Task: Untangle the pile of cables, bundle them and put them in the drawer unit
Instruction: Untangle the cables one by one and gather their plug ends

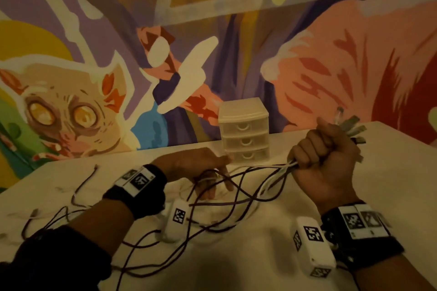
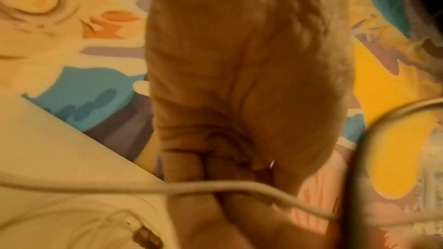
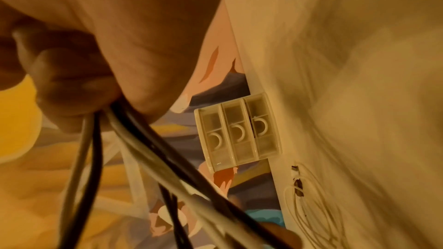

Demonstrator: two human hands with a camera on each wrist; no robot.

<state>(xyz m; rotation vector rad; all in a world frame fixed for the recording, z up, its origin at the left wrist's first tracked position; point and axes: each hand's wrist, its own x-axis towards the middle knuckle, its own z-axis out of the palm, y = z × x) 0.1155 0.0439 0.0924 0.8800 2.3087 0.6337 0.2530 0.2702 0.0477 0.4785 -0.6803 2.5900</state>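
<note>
Dark and white cables [image 1: 217, 210] lie tangled across the white table [image 1: 260, 255]. My right hand [image 1: 324, 158] is a raised fist that grips a bunch of cables, with their plug ends [image 1: 352, 130] sticking out above it. In the right wrist view the strands [image 3: 148, 145] hang from that hand [image 3: 84, 92]. My left hand [image 1: 212, 179] reaches down into the tangle, fingers hooked round a white cable [image 1: 208, 178]. In the left wrist view this cable [image 2: 215, 185] crosses the curled fingers [image 2: 187, 177]. The small three-drawer unit [image 1: 244, 134] stands behind the hands, all drawers closed.
A painted mural wall [image 1: 94, 78] rises right behind the table's far edge. A loose dark cable [image 1: 85, 184] trails toward the left of the table. More white cable loops [image 3: 307, 205] and a plug [image 2: 146, 236] lie on the tabletop.
</note>
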